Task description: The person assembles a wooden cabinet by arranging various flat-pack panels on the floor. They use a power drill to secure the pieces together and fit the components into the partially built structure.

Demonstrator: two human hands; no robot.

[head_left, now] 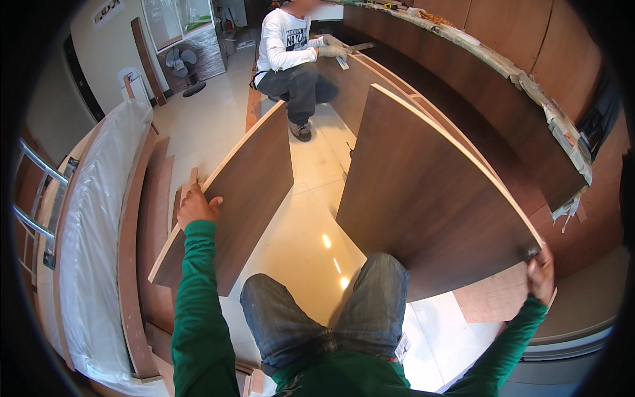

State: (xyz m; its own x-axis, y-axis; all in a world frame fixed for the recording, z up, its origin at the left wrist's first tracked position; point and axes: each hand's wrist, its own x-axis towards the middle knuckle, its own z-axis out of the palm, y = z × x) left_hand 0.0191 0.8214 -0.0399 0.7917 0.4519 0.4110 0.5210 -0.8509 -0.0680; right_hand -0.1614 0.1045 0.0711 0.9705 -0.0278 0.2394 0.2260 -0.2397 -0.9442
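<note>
Two denim knees (331, 311) sit at the bottom of the frame, spread over the pale tiled floor (291, 231). To the lower right, the right hand (541, 274) is clamped on the outer bottom corner of the larger brown panel (423, 205); almost all of that board lies to the left of and above the grip, fanning toward the middle of the frame. At centre left, the left hand (198, 206) is closed over the pale edge of the narrower brown panel (245, 198), thumb on its dark face; the board runs past the hand both ways, down toward the lower left and up toward the top centre. A gap of floor parts the two boards. Along the left side stretches a long bundle in clear plastic (99, 245). Farther back, top centre, a co-worker (284, 46) crouches with gloved hands at another board's end. A fan (178, 61) stands at the upper left.
</note>
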